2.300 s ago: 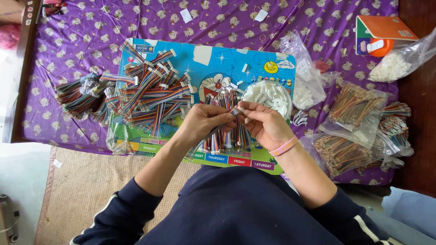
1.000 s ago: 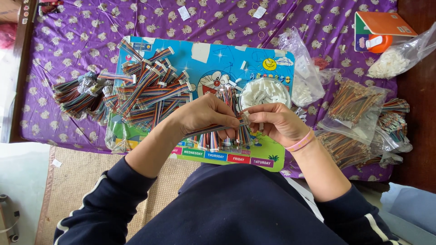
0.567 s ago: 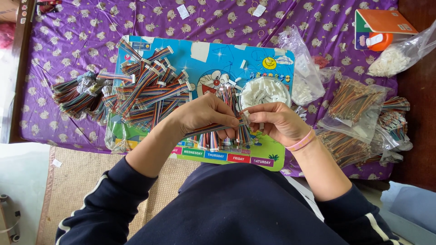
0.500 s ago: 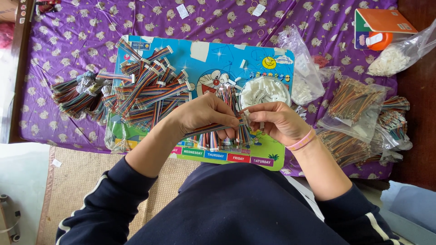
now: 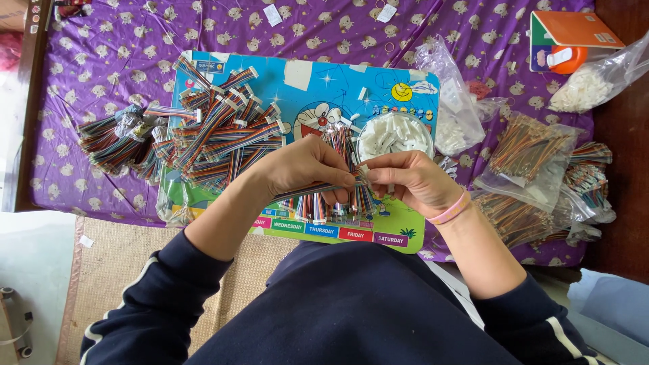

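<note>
My left hand [image 5: 307, 169] pinches a short multicoloured ribbon cable [image 5: 307, 191] near its end. My right hand [image 5: 412, 181], with pink bands on the wrist, holds a small white connector [image 5: 364, 173] against that cable's tip. Both hands meet over a colourful cartoon board [image 5: 284, 81]. Under them lies a loose row of short ribbon cables [image 5: 331, 206]. A round clear bowl of white connectors [image 5: 394, 135] sits just behind my right hand.
A heap of finished ribbon cables [image 5: 216, 132] covers the board's left part, with more [image 5: 111, 135] on the purple patterned cloth [image 5: 101, 54]. Clear bags of cables [image 5: 534, 169] lie at right. A bag of white parts [image 5: 591, 78] and an orange box [image 5: 571, 30] sit far right.
My hands have shifted slightly left and stayed pressed together on the cable and connector. Little else has moved.
</note>
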